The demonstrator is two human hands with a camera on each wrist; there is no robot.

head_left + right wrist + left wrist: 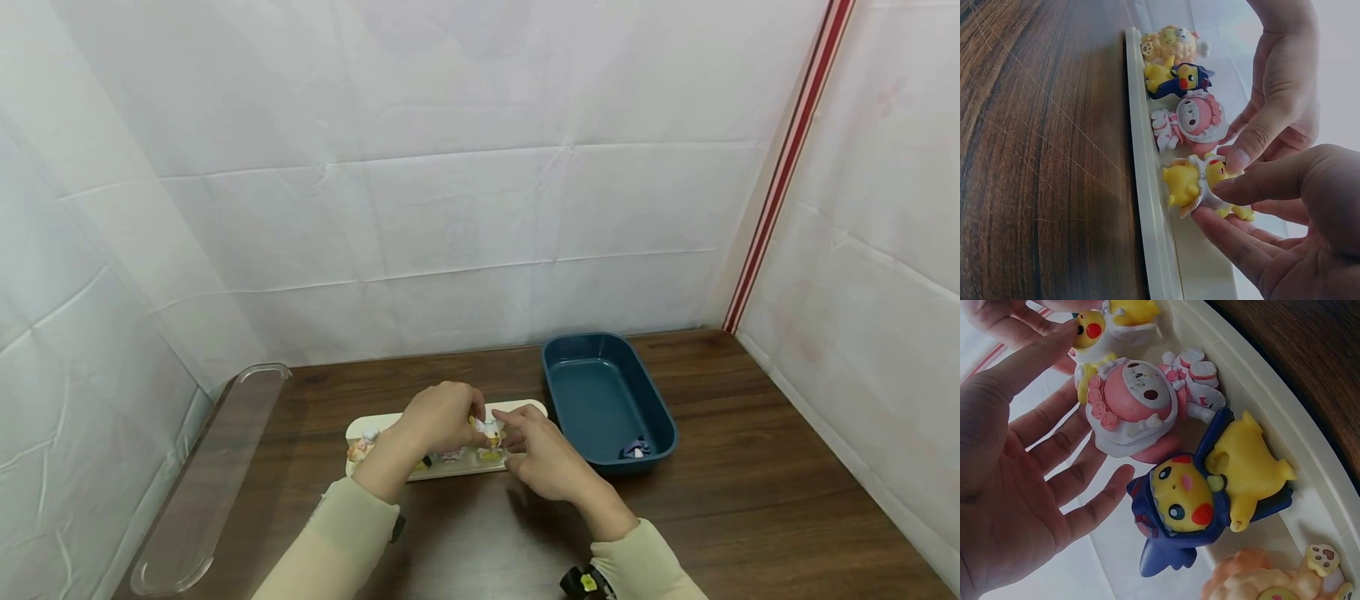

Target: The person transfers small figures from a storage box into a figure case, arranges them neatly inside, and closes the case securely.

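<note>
A yellow Pikachu figurine in a white cape (1179, 180) lies at one end of a row of figurines in the cream tray (468, 470). My left hand (438, 418) pinches its head, thumb on top and fingers behind. From the other side, my right hand (547, 458) pinches the cape between thumb and finger. Beside it in the row lies a pink-and-white hooded figurine (1138, 394). Beyond that come a yellow figurine in a navy hood (1250, 462) and a peach, lion-like figurine (1175, 45). Fingers partly cover the white-caped figurine's face.
A dark teal bin (553, 367) stands right of the tray, a small dark purple figurine (634, 448) in its near end. At the table's left edge lies a long clear plastic cover (217, 475). White sheeting (450, 208) hangs behind the wooden table (750, 467).
</note>
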